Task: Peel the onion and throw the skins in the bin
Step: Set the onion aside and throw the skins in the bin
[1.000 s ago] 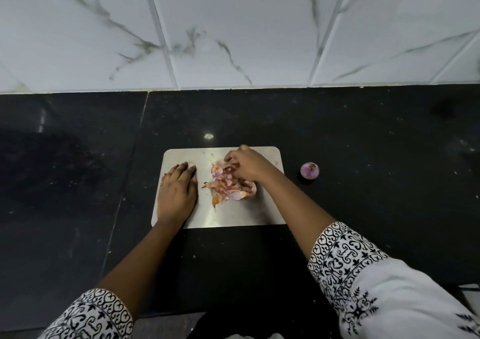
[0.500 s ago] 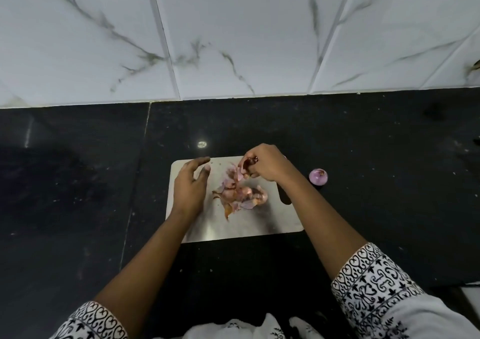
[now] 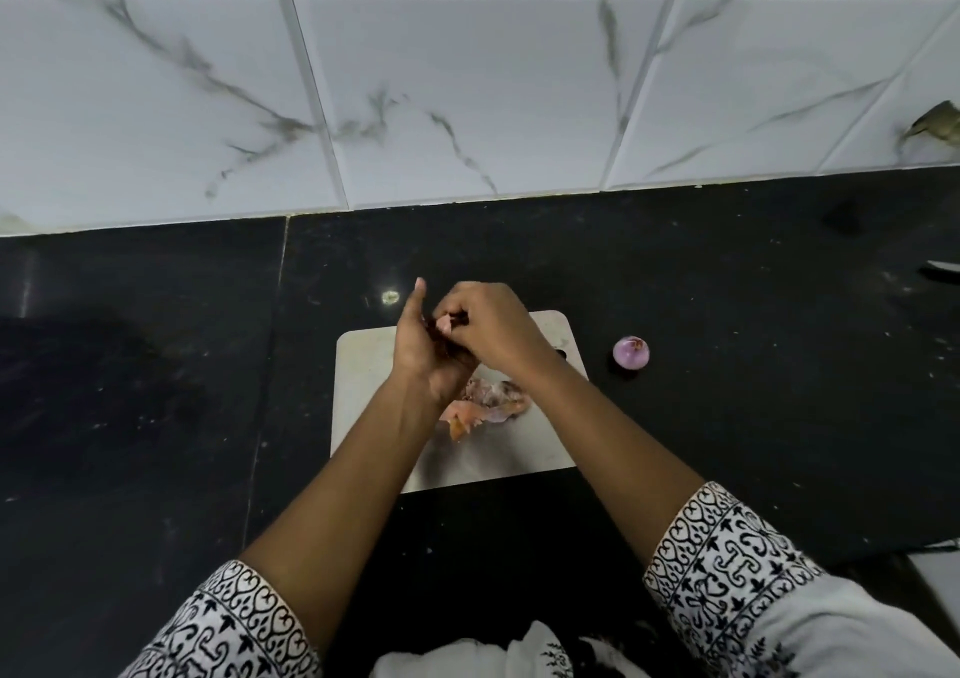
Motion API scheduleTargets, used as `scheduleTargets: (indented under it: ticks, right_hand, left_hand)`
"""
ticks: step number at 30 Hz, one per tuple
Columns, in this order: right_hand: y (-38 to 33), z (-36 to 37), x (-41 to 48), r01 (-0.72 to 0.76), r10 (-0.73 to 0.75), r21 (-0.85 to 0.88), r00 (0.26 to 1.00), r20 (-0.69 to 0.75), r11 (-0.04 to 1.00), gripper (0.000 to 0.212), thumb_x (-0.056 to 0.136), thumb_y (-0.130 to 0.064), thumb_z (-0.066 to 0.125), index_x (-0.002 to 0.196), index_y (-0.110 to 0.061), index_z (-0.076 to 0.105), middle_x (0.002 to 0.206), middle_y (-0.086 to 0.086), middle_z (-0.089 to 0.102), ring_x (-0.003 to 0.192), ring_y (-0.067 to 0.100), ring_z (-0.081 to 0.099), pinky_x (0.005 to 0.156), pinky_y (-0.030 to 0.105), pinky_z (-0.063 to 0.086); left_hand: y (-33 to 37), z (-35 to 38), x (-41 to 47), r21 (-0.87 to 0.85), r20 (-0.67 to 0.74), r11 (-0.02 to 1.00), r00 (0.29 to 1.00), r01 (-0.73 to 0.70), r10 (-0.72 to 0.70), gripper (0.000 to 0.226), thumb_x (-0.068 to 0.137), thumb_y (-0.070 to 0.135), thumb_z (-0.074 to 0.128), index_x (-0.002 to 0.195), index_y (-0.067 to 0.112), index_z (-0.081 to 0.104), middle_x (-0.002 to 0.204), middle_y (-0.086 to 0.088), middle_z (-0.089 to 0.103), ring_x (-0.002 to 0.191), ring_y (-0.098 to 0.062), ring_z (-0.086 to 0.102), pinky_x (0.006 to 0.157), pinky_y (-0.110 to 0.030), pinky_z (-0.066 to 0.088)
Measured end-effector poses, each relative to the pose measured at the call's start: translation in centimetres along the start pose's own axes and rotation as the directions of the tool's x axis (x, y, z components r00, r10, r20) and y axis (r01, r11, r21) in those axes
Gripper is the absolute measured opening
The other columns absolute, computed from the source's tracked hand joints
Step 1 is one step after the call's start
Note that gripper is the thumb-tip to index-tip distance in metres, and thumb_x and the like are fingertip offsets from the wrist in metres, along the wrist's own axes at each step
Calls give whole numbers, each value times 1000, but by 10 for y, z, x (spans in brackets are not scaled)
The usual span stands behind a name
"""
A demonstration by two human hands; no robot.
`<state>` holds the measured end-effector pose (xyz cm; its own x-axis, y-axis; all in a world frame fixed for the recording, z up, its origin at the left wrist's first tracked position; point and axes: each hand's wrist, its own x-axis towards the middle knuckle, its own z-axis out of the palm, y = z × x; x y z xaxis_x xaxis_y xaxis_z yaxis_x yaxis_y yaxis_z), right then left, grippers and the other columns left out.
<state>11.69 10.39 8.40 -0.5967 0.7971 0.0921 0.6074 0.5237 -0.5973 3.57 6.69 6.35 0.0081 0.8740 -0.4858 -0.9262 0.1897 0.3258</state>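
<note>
Wall: white tiles (image 3: pixel 467 79) with grey veining, across the whole back.

Countertop (image 3: pixel 727 272): black polished stone, speckled with crumbs. No bin is in view.

Cutting board (image 3: pixel 363 391): pale, rounded corners, lying flat at centre under both forearms.

Sleeves (image 3: pixel 727 563): white with black scroll print, one on each arm.

Right hand (image 3: pixel 488 329): raised over the board's far edge, fingers curled, pinching a skin scrap (image 3: pixel 443 325).

Left hand (image 3: pixel 423 360): raised on edge against the right hand, one digit straight up, palm turned towards the scrap. Its other fingers are hidden, so I cannot tell whether it closes on anything.

Onion skins (image 3: pixel 491 402): loose orange-pink heap on the board, partly behind the left wrist.

Onion (image 3: pixel 630 351): peeled, purple, on the countertop just right of the board, well apart from both hands.

Change: a second ago the left hand lay flat on the board and the right hand worked low in the heap. Half a second ago the left had begun to lift. Now both hands meet above the board and a scrap is off the surface.

Reading: peeling looks finished. Collecting the skins, probably into the left palm, has begun. Most of the heap remains to be gathered, and the onion has not moved.
</note>
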Motion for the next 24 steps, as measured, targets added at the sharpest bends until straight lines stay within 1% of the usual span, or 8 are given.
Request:
scheduleTargets:
  ticks: [3, 5, 8, 11, 14, 16, 18, 24]
  right_hand:
    - [-5, 11, -5, 163, -200, -380, 978, -60, 911, 16, 86, -18, 58, 93, -20, 72, 98, -1, 68, 98, 19, 49, 75, 32, 38]
    - [-6, 13, -5, 202, -210, -496, 977, 40, 845, 22, 89, -23, 53, 104, -21, 68, 121, -1, 60, 119, 22, 40, 88, 38, 31]
    - [-2, 0, -8, 207, -138, -331, 966, 219, 921, 36, 89, -29, 55, 125, -27, 56, 146, -2, 36, 137, 21, 23, 106, 43, 23]
    - [14, -13, -22, -82, 78, 43, 993, 92, 996, 41, 89, -23, 60, 129, -26, 52, 135, 0, 50, 120, 16, 47, 93, 28, 39]
    - [32, -4, -39, -376, 426, -269, 890, 160, 887, 53, 87, -38, 58, 135, -23, 41, 133, 8, 45, 114, 25, 51, 90, 36, 44]
    - [33, 16, -46, -447, 531, -318, 804, 267, 836, 70, 81, -49, 61, 139, -26, 30, 136, 13, 34, 121, 32, 41, 92, 40, 42]
    - [27, 38, -46, -439, 506, -283, 828, 242, 853, 71, 78, -49, 64, 138, -27, 32, 135, 15, 31, 122, 33, 36, 92, 39, 42]
    - [12, 72, -46, -281, 307, -259, 950, 65, 924, 35, 89, -20, 57, 123, -22, 55, 125, 10, 46, 109, 30, 49, 88, 39, 44]
  left_hand:
    - [3, -2, 3, -164, 46, 985, 998, 55, -48, 48, 96, 43, 44, 113, 1, 59, 93, -16, 70, 86, -25, 69, 68, -31, 57]
    - [7, -8, 9, -131, -2, 991, 1000, 12, -13, 46, 97, 46, 42, 112, 5, 59, 96, -14, 70, 86, -24, 70, 66, -30, 57]
    - [14, -14, 17, 116, -189, 987, 973, -110, 130, 44, 95, 49, 41, 84, 13, 64, 70, -4, 71, 66, -12, 66, 58, -22, 53]
    - [26, -25, 19, 142, -368, 975, 905, -173, 214, 42, 93, 47, 48, 65, 16, 50, 35, 8, 43, 28, -2, 39, 31, -11, 32]
    - [36, -44, 15, 121, -417, 972, 879, -200, 233, 47, 94, 50, 43, 62, 17, 44, 33, 8, 34, 26, -3, 28, 28, -13, 20]
    - [39, -57, 12, 119, -435, 974, 872, -191, 224, 48, 96, 50, 41, 59, 18, 39, 32, 8, 30, 25, -3, 25, 28, -13, 18]
    - [39, -66, 9, 115, -456, 978, 866, -172, 206, 49, 94, 50, 44, 57, 19, 37, 33, 8, 30, 26, -4, 25, 29, -14, 18]
    - [33, -80, 4, 92, -444, 983, 877, -160, 184, 52, 94, 53, 42, 55, 18, 40, 42, 5, 37, 36, -7, 30, 35, -16, 25]
